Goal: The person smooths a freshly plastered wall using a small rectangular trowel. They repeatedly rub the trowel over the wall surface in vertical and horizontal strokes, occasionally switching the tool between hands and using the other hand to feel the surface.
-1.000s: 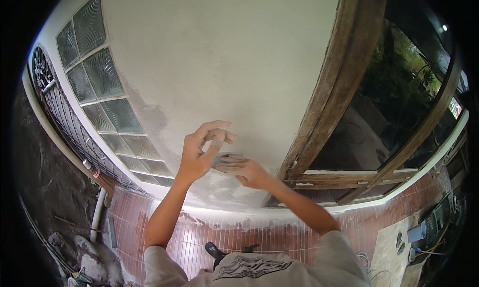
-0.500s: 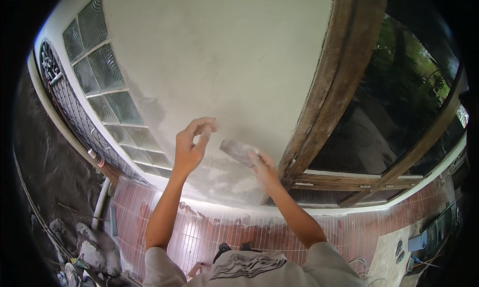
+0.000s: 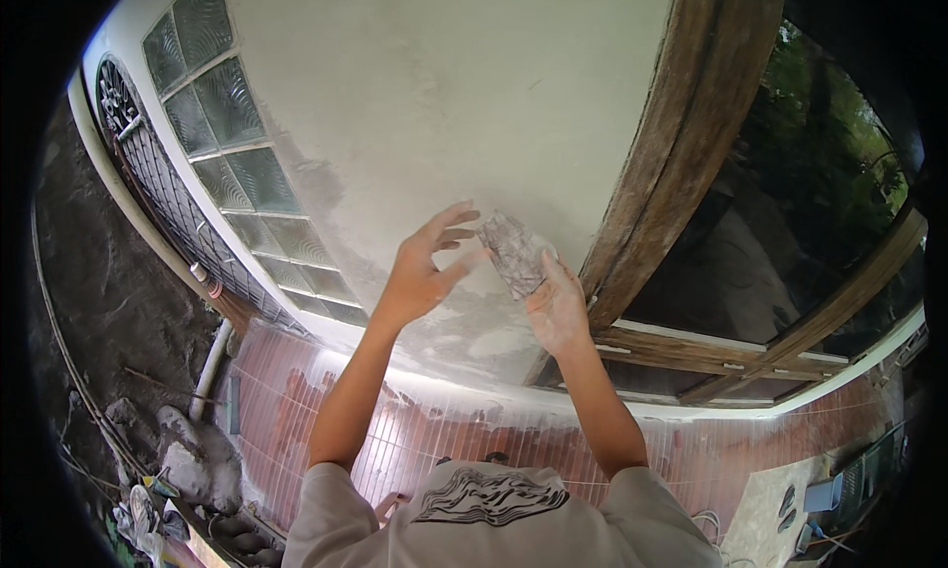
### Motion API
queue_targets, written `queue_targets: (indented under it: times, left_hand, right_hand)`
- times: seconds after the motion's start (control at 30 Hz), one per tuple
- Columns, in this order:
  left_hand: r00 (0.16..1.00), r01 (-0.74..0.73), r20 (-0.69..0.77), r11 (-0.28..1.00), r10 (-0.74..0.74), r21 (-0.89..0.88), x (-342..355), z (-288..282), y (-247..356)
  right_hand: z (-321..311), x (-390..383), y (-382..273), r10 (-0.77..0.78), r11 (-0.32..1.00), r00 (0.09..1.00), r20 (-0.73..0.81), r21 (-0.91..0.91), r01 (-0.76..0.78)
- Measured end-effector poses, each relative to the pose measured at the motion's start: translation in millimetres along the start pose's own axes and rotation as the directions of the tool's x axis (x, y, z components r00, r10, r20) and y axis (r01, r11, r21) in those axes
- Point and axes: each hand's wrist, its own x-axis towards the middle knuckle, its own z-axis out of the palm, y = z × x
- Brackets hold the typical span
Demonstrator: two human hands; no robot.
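Note:
My right hand [image 3: 559, 306] is closed on a flat, rectangular piece of dusty, creased sandpaper [image 3: 514, 254], its face turned up toward me. Pale dust coats the fingers and palm. Just to the left, my left hand [image 3: 422, 267] is raised with its fingers apart and slightly curled, holding nothing; the fingertips come close to the sandpaper's upper left edge, and I cannot tell whether they touch it. Both hands are in front of a pale plastered wall [image 3: 444, 104], which has grey, patchy areas low down.
Glass blocks [image 3: 262, 178] are set in the wall at left, beside a metal grille [image 3: 163, 178]. A weathered wooden frame [image 3: 681, 133] with dark glass stands at right. Below is a dusty red tiled floor [image 3: 286, 370]; rubble [image 3: 197, 469] lies lower left, a blue-grey container [image 3: 823, 493] lower right.
The sandpaper in my right hand has moved up and tilted to show its broad face. My left hand has shifted right and up, its fingers spreading. The view has shifted slightly.

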Motion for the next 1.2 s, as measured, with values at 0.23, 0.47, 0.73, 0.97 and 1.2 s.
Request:
queue_targets:
  times: [0.23,0.47,0.73,0.97,1.2]
  left_hand:
    - [0.999,0.004,-0.046,0.991,0.002,0.13,-6.0,17.2,6.7]
    - [0.997,0.001,-0.08,0.998,0.004,0.063,-8.4,19.4,-15.4]
    - [0.995,0.033,-0.093,0.994,-0.023,0.105,-26.4,16.8,-47.2]
    - [0.99,0.131,-0.058,0.989,-0.127,0.071,-52.2,7.9,-56.5]
    - [0.978,0.156,-0.143,0.987,-0.149,0.039,-53.2,-3.8,-60.5]
  right_hand:
    - [1.8,-6.5,2.7,0.069,0.998,0.998,-0.001,0.003,-0.069]
    - [2.5,-21.2,13.1,0.044,0.996,0.999,-0.014,-0.077,-0.045]
    - [55.8,41.8,-83.9,-0.456,-0.747,0.107,0.884,-0.445,0.493]
    - [62.7,122.3,-102.2,-0.106,-0.957,0.349,0.931,-0.19,0.217]
    - [52.6,131.8,-96.8,-0.196,-0.966,0.393,0.898,-0.246,0.08]
